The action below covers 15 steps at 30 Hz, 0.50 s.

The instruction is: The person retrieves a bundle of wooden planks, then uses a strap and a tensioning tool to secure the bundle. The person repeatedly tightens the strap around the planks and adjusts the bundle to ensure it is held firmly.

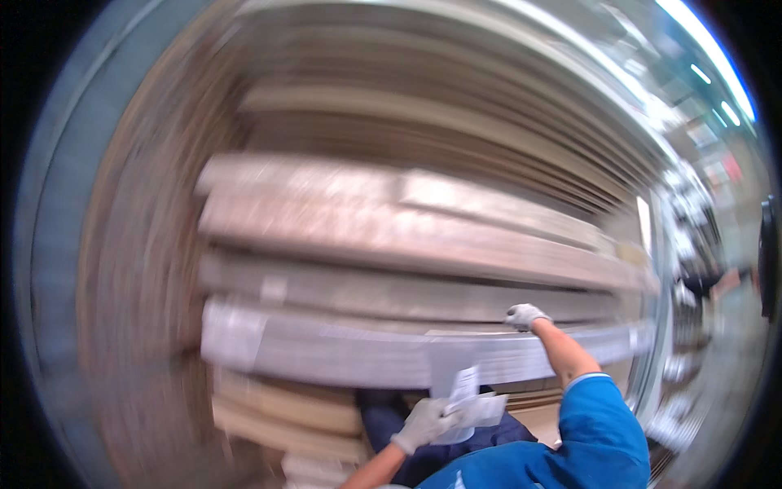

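Note:
My left hand (428, 424), in a pale work glove, is closed on white papers (487, 410) close to my body. One printed slip (465, 385) stands up from them. Out to the right, my gloved right hand (528, 316) has its fingers curled at the top edge of a long package in whitish wrap (350, 352). Blur hides whether anything is in those fingers. Behind that package lies another long, grey-brown package (366, 297).
Long pinkish wrapped packages (391, 228) are stacked above, with long brown boards or cartons (423, 110) higher up. Tan cartons (285, 411) lie below. A grey metal upright (57, 244) stands at the left. Another person's arm (721, 284) shows at the far right.

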Tool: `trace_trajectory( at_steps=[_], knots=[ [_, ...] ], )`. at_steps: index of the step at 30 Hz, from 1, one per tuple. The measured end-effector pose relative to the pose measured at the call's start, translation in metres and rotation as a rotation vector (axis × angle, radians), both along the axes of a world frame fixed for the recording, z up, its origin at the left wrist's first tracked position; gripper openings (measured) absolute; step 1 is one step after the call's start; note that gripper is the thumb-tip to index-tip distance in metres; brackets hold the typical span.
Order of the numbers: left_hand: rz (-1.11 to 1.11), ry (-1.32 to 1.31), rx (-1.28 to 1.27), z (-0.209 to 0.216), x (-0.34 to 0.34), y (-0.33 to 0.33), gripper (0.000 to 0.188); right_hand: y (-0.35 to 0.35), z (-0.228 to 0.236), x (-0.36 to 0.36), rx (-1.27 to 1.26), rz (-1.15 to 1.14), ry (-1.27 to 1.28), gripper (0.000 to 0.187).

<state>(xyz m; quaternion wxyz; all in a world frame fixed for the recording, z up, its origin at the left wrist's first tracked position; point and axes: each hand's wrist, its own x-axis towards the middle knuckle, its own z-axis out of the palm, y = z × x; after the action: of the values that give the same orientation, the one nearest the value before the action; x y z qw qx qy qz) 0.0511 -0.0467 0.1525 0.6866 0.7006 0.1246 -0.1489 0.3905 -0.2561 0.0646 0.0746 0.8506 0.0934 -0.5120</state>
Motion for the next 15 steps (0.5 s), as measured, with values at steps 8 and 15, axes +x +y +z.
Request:
trace_trajectory(
  at_steps=[8,15],
  knots=[
    [-0.128,0.157,0.1,0.1,0.074,-0.12,0.026,-0.293,0.046,0.01,0.048,-0.365,-0.059,0.052],
    [-0.095,0.153,0.029,0.152,0.126,-0.215,0.015,-0.497,0.126,0.014,-0.11,-0.733,-0.308,0.09]
  ],
)
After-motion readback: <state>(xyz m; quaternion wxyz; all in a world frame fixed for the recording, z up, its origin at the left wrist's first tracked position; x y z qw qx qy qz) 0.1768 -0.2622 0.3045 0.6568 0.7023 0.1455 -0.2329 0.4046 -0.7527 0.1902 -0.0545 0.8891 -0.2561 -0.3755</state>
